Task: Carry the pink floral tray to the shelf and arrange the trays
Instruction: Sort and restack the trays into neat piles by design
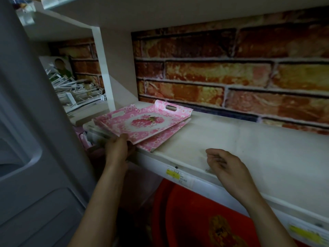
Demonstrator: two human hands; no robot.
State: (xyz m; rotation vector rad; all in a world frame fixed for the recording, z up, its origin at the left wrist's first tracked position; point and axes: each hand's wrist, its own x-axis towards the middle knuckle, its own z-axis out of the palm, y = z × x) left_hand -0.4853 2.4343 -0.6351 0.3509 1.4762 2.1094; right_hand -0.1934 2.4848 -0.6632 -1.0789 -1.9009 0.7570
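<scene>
while on shelf [249, 139], pink floral tray [142, 122] in left hand [116, 148]

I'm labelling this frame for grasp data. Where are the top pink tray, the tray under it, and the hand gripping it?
top pink tray [147, 122]: head view, on its rose centre.
lower pink tray [160, 139]: head view, on its exposed right strip.
left hand [117, 148]: head view, back of the hand.

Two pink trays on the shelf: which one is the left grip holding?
The upper tray, its rose centre showing: the left grip pinches its near corner. The lower tray lies underneath, only its right edge visible.
</scene>
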